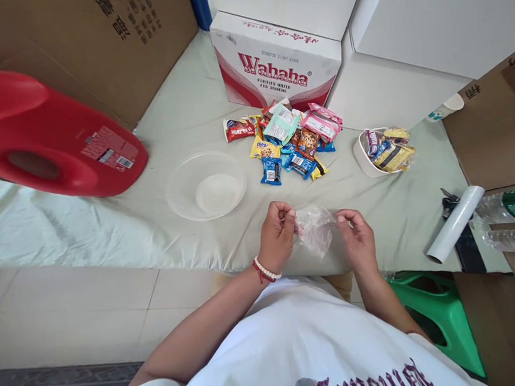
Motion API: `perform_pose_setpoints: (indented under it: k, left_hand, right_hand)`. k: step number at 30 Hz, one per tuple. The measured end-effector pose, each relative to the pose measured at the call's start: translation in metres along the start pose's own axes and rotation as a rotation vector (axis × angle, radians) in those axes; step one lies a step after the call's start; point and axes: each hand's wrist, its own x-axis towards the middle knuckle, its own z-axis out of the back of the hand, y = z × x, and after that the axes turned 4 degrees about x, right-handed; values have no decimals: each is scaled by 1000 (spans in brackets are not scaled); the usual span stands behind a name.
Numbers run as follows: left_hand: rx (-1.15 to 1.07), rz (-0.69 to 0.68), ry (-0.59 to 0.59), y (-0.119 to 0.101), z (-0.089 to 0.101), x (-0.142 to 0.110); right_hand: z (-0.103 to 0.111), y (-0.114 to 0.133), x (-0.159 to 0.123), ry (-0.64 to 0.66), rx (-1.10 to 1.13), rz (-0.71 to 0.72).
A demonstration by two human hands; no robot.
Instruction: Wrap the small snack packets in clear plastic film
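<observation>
- And here we are, low in the middle of the frame: a clear plastic bag (316, 230), crumpled and see-through, held up between two bare hands over the near edge of the table!
- The left hand (279, 238) has thumb and fingers pinched together on the bag's left side, a beaded bracelet (269, 270) around its wrist.
- Over to the right hand (358, 237), thumb and fingertips pinching the bag's right edge, the remaining fingers curled in.
- Just beyond the hands, at upper centre, what a heap of snack packets (295, 137): red, pink, mint, yellow, brown and blue, piled loosely in front of the Wahaha carton (275, 62).
- Left of centre sits the transparent bowl (220, 192), flat on the pale green cloth (154, 232), near the heap but apart from it.
- Right of centre, a small white tub (363, 159) is packed with more wrapped snacks (391, 147), some poking above the rim.
- Looming large at upper left, a big red jug (65, 153)!
- Out at the right edge, a white roll (456, 224) lies slantwise beside clear plastic bottles (490, 207).
- Lower right, below the table, a green stool (453, 314).
</observation>
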Motion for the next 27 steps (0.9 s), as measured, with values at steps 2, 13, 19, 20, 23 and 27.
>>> perform_pose_setpoints:
  k: [2, 13, 19, 20, 23, 27]
  left_hand:
    - [27, -7, -38, 0, -2, -2]
    - [-75, 16, -7, -6, 7, 10]
    - [-102, -20, 29, -16, 23, 36]
    - [-83, -32, -9, -15, 25, 37]
    - [25, -31, -109, -10, 29, 33]
    - [129, 3, -38, -6, 31, 18]
  right_hand:
    - [-4, 8, -4, 2, 34, 70]
    - [-12, 13, 16, 9, 303, -107]
    - [3, 31, 22, 127, 568, -457]
    - [3, 34, 21, 126, 598, -475]
    - [3, 38, 21, 77, 667, -485]
    - [5, 34, 19, 25, 672, -503]
